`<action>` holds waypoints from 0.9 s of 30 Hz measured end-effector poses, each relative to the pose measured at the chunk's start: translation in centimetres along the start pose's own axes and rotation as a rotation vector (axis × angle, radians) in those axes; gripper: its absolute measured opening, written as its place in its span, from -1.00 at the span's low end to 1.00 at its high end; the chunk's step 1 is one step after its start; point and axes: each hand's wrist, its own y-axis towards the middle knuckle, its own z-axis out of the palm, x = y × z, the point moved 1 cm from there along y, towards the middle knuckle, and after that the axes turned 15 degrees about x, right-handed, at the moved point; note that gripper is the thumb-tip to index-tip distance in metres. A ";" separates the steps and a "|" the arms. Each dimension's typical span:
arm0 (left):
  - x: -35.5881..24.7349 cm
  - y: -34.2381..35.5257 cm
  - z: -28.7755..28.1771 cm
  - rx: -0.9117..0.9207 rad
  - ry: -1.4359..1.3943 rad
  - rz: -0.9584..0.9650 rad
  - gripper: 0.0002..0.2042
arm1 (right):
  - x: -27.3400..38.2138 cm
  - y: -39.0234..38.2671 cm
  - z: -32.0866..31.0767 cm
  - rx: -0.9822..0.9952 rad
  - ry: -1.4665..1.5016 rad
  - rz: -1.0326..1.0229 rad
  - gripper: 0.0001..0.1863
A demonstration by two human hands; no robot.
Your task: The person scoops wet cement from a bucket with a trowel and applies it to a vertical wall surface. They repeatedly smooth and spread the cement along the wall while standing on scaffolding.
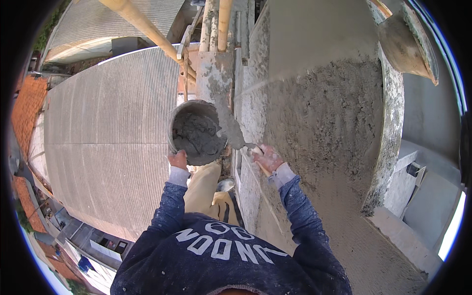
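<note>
Beside the rough wall (324,113), my left hand (178,160) grips the mortar bucket (195,132), my right hand (267,158) closed around the trowel (231,130), its blade over the bucket.

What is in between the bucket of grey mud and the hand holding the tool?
The trowel's mortar-smeared blade spans from the bucket to the right hand, seen in the head view.

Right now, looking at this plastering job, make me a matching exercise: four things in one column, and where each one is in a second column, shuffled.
Things:
1. bucket
2. trowel
3. wet mortar patch
4. corrugated roof

Places:
A. far below, on the left
B. gripped at the rim by the left hand
C. spread on the wall at the right
D. in the right hand, blade over the bucket

Pairs: 1-B, 2-D, 3-C, 4-A
</note>
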 end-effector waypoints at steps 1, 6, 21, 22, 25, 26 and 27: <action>0.2 0.9 -1.7 -0.066 0.024 -0.117 -0.68 | -0.5 0.7 -3.7 -0.025 0.297 0.108 -0.60; -0.6 1.8 -10.3 -0.176 0.246 -0.215 -0.63 | -1.0 -4.3 -16.8 -0.832 0.384 0.012 -0.72; -1.2 -5.8 -17.8 -0.287 -0.283 -0.301 -0.87 | -20.9 10.9 -13.7 -0.908 -0.332 0.508 -0.48; -1.0 -6.0 -17.9 -0.245 -0.319 -0.274 -0.88 | -21.2 11.0 -14.2 -0.939 -0.284 0.538 -0.47; -0.2 -6.2 -18.0 -0.224 -0.265 -0.359 -0.89 | -20.5 8.0 -14.7 -1.008 -0.190 0.505 -0.48; 0.1 -6.2 -18.0 -0.235 -0.240 -0.397 -0.89 | -19.9 6.5 -14.6 -1.057 -0.181 0.494 -0.48; 0.6 -6.0 -17.7 -0.178 -0.252 -0.376 -0.88 | -19.4 5.2 -14.3 -1.034 -0.009 0.357 -0.48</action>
